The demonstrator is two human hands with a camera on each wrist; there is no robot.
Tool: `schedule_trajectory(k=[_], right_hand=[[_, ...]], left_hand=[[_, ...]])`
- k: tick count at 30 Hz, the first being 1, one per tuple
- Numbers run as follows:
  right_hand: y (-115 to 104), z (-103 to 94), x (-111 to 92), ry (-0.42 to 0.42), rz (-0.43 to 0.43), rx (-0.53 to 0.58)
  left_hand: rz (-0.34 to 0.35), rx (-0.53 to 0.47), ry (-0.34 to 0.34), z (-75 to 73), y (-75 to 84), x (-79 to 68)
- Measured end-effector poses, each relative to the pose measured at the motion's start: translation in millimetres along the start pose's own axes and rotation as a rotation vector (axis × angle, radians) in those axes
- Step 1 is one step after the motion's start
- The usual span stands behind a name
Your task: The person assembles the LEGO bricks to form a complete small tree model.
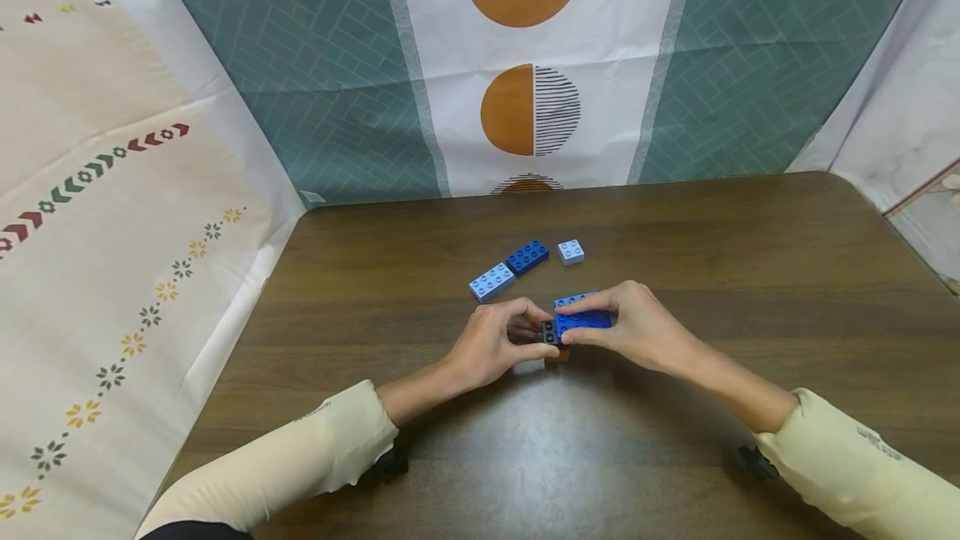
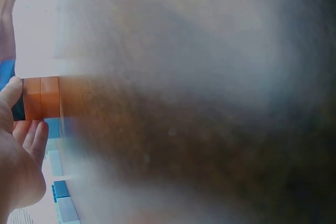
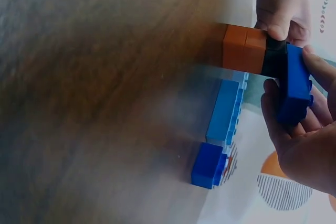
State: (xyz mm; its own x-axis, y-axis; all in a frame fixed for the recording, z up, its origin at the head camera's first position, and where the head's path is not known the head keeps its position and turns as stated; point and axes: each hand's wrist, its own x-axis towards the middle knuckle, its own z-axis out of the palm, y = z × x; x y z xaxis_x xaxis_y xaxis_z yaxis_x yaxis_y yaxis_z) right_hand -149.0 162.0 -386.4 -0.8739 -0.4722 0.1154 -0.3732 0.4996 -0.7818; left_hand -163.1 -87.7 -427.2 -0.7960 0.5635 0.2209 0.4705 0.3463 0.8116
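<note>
Two orange bricks (image 3: 243,49) stand stacked on the table, with a black brick (image 3: 274,56) on top of them. Across the black brick lies a blue brick (image 3: 295,83), overhanging to the right in the head view. My right hand (image 1: 641,327) pinches this blue brick between thumb and fingers. The left hand (image 1: 487,344) grips the stack from the left side. Its thumb is on the black brick in the right wrist view. In the head view only a bit of orange shows below the hands.
Just behind the stack lies a lighter blue brick (image 1: 576,300), partly covered by the right hand. Farther back are a long pale blue brick (image 1: 492,282), a dark blue brick (image 1: 527,257) and a small pale blue brick (image 1: 571,252). A patterned cloth (image 1: 525,107) hangs behind the wooden table (image 1: 712,273).
</note>
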Motion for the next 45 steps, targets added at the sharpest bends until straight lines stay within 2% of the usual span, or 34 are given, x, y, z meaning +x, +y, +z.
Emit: schedule_trajectory(k=[5, 12, 19, 23, 25, 28, 33, 37, 41, 45], right_hand=[[1.4, 1.5, 0.7, 0.008, 0.005, 0.037], [1.3, -0.3, 1.3, -0.008, 0.006, 0.023], [0.6, -0.8, 1.6, -0.015, 0.011, 0.024], [0.6, -1.0, 1.3, -0.013, 0.002, 0.033], [0.7, -1.0, 1.2, -0.009, -0.003, 0.036], [1.1, -0.9, 0.8, -0.006, -0.003, 0.038], [0.3, -0.9, 0.7, -0.006, 0.012, 0.026], [0.1, -0.7, 0.9, -0.007, 0.017, 0.022], [-0.1, -0.4, 1.0, -0.01, 0.015, 0.027], [0.1, -0.3, 0.6, -0.013, 0.023, 0.034]], left_hand=[[0.002, 0.002, 0.002, 0.0, -0.1, 0.8], [-0.018, 0.016, -0.021, 0.0, 0.3, 0.1], [-0.02, -0.009, -0.103, -4.6, 0.7, 1.7], [-0.007, -0.011, -0.158, -13.1, 0.2, 2.8], [0.003, -0.019, -0.161, -19.1, -1.6, 4.1], [0.026, -0.011, -0.121, -30.4, -4.9, 8.6], [0.053, 0.056, 0.016, -51.8, -13.3, 19.4], [0.027, 0.087, 0.091, -63.7, -24.8, 24.0], [-0.023, 0.135, 0.093, -69.1, -36.6, 23.4], [-0.098, 0.192, 0.053, -69.5, -45.6, 21.7]])
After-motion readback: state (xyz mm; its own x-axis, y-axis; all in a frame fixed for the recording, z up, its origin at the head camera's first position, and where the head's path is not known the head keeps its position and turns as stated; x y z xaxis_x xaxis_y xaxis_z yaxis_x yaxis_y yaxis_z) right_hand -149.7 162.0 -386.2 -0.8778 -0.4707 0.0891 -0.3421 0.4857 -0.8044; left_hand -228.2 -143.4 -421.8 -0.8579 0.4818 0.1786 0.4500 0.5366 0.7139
